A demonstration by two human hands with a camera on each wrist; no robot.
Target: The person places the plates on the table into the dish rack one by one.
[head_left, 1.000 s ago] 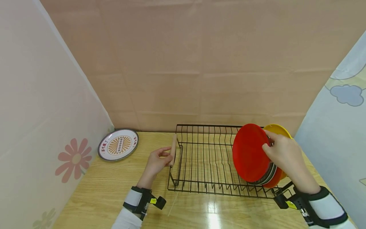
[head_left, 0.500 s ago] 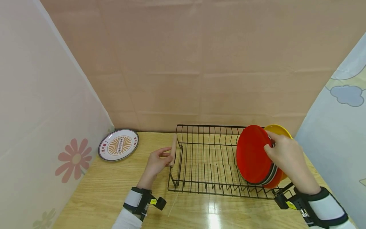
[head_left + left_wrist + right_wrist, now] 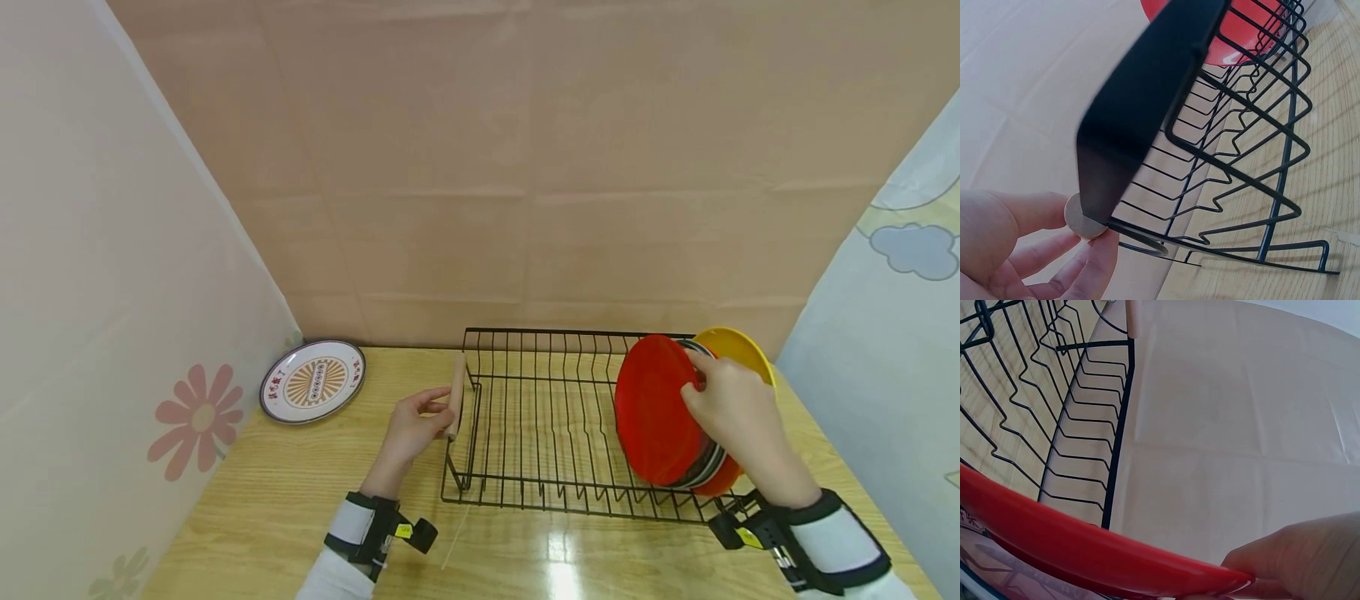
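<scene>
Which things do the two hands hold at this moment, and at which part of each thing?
The right hand pinches the red plate at its upper rim. The left hand grips the dish rack by its wooden handle.

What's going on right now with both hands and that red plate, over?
Left hand grips wooden handle of dish rack. Right hand pinches red plate rim, plate upright in rack against other plates. Nothing in the way.

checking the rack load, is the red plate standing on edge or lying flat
On edge. The red plate stands upright in the wire rack, against the other plates, with the right hand pinching its rim.
</scene>
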